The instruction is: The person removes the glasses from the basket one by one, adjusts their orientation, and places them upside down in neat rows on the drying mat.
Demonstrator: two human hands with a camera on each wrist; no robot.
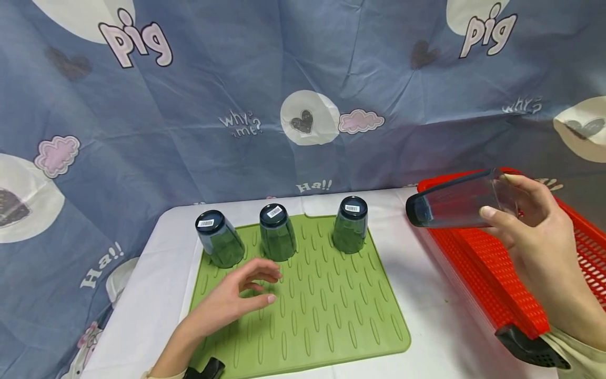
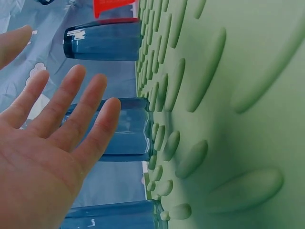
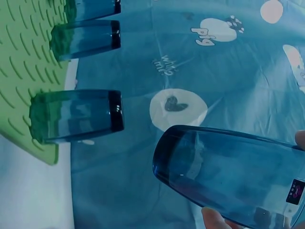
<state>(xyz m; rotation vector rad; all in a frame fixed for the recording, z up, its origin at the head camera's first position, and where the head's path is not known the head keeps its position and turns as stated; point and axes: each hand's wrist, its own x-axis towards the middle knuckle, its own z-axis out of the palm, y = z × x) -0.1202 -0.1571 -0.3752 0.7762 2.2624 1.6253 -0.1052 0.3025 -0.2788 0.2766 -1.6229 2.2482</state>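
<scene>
My right hand [image 1: 539, 226] grips a blue glass tumbler [image 1: 464, 202] near its rim, above the left edge of the red basket. The tumbler lies nearly sideways in the air, its thick base pointing left; a small dark label [image 3: 296, 192] shows on it in the right wrist view. Over the green drying mat [image 1: 322, 316] my left hand [image 1: 236, 295] hovers with relaxed, spread fingers and holds nothing. Behind it, three blue tumblers stand upside down on the mat: a left one [image 1: 220, 239], a middle one [image 1: 278, 232] and a right one [image 1: 350, 225], with barcode stickers on their bases.
A red perforated basket [image 1: 478, 263] stands at the right, beside the mat. The table has a white cover [image 1: 407, 273]. A blue printed cloth [image 1: 265, 73] hangs along the table's back edge.
</scene>
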